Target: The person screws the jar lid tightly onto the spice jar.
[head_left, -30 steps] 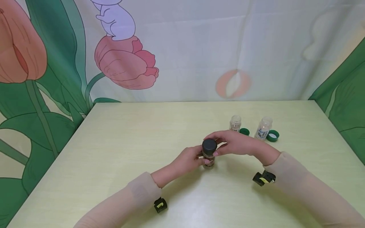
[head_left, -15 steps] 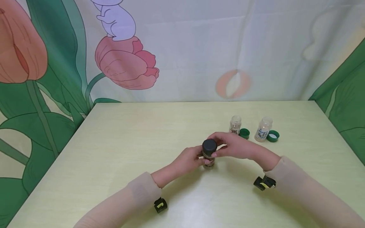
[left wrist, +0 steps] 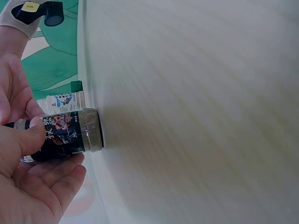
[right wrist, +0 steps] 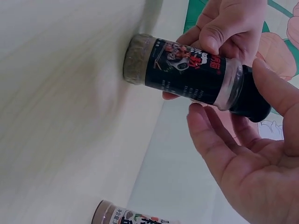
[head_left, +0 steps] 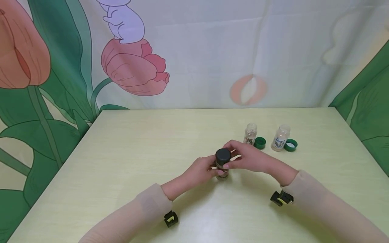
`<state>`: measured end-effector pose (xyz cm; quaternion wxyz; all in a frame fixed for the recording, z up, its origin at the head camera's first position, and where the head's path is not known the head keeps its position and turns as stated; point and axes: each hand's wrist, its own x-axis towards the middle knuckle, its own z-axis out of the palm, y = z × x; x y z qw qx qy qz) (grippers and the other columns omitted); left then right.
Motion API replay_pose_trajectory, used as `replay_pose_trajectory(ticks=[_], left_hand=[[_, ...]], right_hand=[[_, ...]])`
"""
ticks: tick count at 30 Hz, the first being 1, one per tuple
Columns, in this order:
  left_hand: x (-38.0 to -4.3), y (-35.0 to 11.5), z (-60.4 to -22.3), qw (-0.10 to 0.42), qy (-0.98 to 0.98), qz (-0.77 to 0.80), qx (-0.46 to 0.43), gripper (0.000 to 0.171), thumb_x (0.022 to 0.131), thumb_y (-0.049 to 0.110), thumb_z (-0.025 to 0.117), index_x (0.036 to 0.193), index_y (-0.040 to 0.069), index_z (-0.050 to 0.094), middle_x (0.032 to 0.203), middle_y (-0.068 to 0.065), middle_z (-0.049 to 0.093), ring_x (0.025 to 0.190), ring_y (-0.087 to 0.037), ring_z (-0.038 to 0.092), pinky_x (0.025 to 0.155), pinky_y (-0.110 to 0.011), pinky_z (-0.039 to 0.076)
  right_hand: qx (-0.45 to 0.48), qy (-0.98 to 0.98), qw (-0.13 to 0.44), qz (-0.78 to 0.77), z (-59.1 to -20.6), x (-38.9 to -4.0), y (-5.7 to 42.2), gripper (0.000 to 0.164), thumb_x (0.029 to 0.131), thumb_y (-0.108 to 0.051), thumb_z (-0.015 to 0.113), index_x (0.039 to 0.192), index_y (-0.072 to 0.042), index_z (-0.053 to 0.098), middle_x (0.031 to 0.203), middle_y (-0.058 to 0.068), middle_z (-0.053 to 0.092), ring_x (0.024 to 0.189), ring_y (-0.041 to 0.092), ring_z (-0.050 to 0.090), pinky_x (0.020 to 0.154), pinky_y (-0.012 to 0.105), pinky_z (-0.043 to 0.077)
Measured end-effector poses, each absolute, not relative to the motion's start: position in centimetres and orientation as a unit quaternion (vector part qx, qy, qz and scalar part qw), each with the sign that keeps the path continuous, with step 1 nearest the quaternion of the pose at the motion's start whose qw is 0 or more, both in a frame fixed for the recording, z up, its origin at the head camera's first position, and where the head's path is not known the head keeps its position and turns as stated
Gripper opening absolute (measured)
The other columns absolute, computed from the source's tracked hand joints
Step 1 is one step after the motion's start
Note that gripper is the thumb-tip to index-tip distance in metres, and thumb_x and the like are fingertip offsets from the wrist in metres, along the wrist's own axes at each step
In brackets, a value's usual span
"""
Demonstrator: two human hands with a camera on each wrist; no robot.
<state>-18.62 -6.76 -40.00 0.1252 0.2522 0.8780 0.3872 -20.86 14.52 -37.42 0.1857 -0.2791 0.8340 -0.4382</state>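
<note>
A spice jar (head_left: 223, 163) with a black screw cap (head_left: 223, 155) and dark label stands upright on the table. My left hand (head_left: 197, 174) grips the jar's body; in the left wrist view its thumb lies across the label (left wrist: 63, 133). My right hand (head_left: 250, 157) holds the black cap from the right, thumb in front. In the right wrist view that thumb touches the cap (right wrist: 252, 95), while the fingers lie along the other side. Powder shows through the clear base (right wrist: 138, 58).
Behind my right hand stand two uncapped clear jars, one at the left (head_left: 250, 134) and one at the right (head_left: 280, 137). Beside each lies a green cap, the left one (head_left: 260, 142) and the right one (head_left: 290, 145). A printed curtain (head_left: 197, 60) hangs behind the table.
My right thumb has slid leftward across the front of the cap, and the wrist has dropped slightly. More of the left clear jar and its green cap shows. My left hand stays put.
</note>
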Motion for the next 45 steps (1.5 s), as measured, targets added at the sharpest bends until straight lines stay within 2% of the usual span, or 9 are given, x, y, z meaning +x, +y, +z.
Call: replay_pose_trajectory(ticks=[5, 9, 18, 26, 42, 45], left_hand=[[-18.6, -6.8, -39.9, 0.122, 0.880, 0.382, 0.254, 0.030, 0.097, 0.013, 0.069, 0.124, 0.001, 0.065, 0.127, -0.018, 0.073, 0.126, -0.035, 0.067, 0.101, -0.045, 0.058], [-18.6, -6.8, -39.9, 0.121, 0.881, 0.380, 0.254, 0.028, 0.097, 0.013, 0.070, 0.122, 0.002, 0.065, 0.127, -0.018, 0.073, 0.126, -0.034, 0.067, 0.100, -0.044, 0.058], [-18.6, -6.7, -40.0, 0.127, 0.879, 0.385, 0.252, 0.030, 0.096, 0.012, 0.070, 0.123, 0.001, 0.065, 0.129, -0.018, 0.072, 0.126, -0.035, 0.067, 0.102, -0.045, 0.057], [-18.6, -6.7, -40.0, 0.128, 0.880, 0.383, 0.251, 0.029, 0.097, 0.013, 0.070, 0.123, 0.002, 0.066, 0.127, -0.017, 0.073, 0.127, -0.033, 0.067, 0.100, -0.041, 0.058], [-18.5, -6.7, -40.0, 0.131, 0.875, 0.395, 0.249, 0.034, 0.097, 0.012, 0.069, 0.128, 0.001, 0.064, 0.130, -0.019, 0.071, 0.127, -0.036, 0.066, 0.101, -0.043, 0.058], [-18.5, -6.8, -40.0, 0.131, 0.873, 0.398, 0.249, 0.034, 0.097, 0.011, 0.068, 0.129, 0.000, 0.063, 0.130, -0.020, 0.071, 0.127, -0.036, 0.066, 0.103, -0.044, 0.057]], right_hand=[[-0.287, 0.833, 0.205, -0.426, -37.1, -21.1, 14.8, 0.051, 0.093, -0.016, 0.077, 0.134, 0.001, 0.053, 0.136, 0.023, 0.061, 0.124, 0.040, 0.064, 0.102, 0.047, 0.058], [-0.304, 0.822, 0.225, -0.425, -36.6, -21.3, 15.0, 0.054, 0.094, -0.010, 0.073, 0.141, 0.001, 0.050, 0.140, 0.023, 0.058, 0.128, 0.042, 0.061, 0.104, 0.048, 0.057], [-0.309, 0.825, 0.216, -0.420, -36.4, -21.2, 14.8, 0.040, 0.095, -0.009, 0.071, 0.131, 0.002, 0.057, 0.131, 0.023, 0.064, 0.126, 0.042, 0.062, 0.105, 0.051, 0.055], [-0.305, 0.823, 0.199, -0.436, -36.9, -20.9, 14.7, 0.040, 0.095, -0.011, 0.073, 0.128, 0.002, 0.056, 0.128, 0.023, 0.065, 0.122, 0.041, 0.065, 0.102, 0.050, 0.057], [-0.268, 0.855, 0.155, -0.416, -37.7, -20.3, 14.3, 0.041, 0.093, -0.018, 0.077, 0.123, 0.000, 0.056, 0.125, 0.019, 0.069, 0.119, 0.036, 0.067, 0.095, 0.042, 0.061], [-0.269, 0.857, 0.159, -0.410, -37.6, -20.4, 14.4, 0.047, 0.092, -0.021, 0.078, 0.126, 0.000, 0.054, 0.127, 0.019, 0.068, 0.119, 0.036, 0.067, 0.094, 0.040, 0.061]])
